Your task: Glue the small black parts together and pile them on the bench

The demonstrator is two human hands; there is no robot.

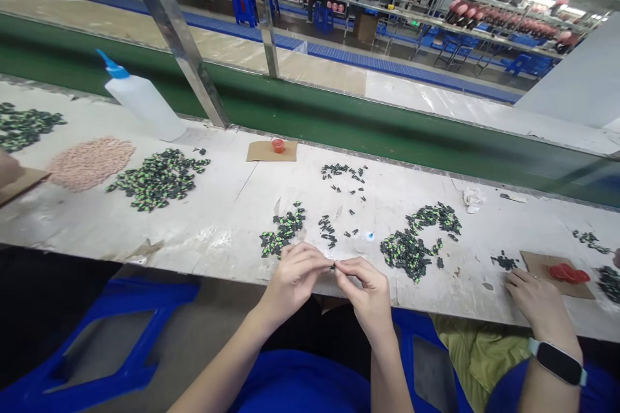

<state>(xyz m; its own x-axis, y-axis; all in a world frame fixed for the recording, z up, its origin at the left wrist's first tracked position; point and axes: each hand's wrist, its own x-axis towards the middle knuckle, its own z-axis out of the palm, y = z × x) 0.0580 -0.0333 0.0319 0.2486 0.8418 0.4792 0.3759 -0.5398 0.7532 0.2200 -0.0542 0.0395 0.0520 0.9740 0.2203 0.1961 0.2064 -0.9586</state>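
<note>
My left hand (296, 276) and my right hand (365, 285) meet at the table's near edge, each closed in a pinch. Between their fingertips is a tiny black-and-green part (333, 266), mostly covered by the fingers. Just beyond my left hand lies a small pile of black-and-green parts (283, 230). A short row of dark parts (327, 230) sits straight ahead of the fingertips. To the right of my right hand is a bigger pile of black-and-green parts (407, 254). A small bottle with a blue tip (370, 236) is near the row.
A white squeeze bottle (145, 103) stands far left, behind a pile of pinkish pieces (92, 163). An orange-red cup (278, 145) rests on cardboard (256, 151). At right, a co-worker's hand (537, 297) is beside cardboard bearing red stuff (568, 273). A metal post (177, 39) rises behind.
</note>
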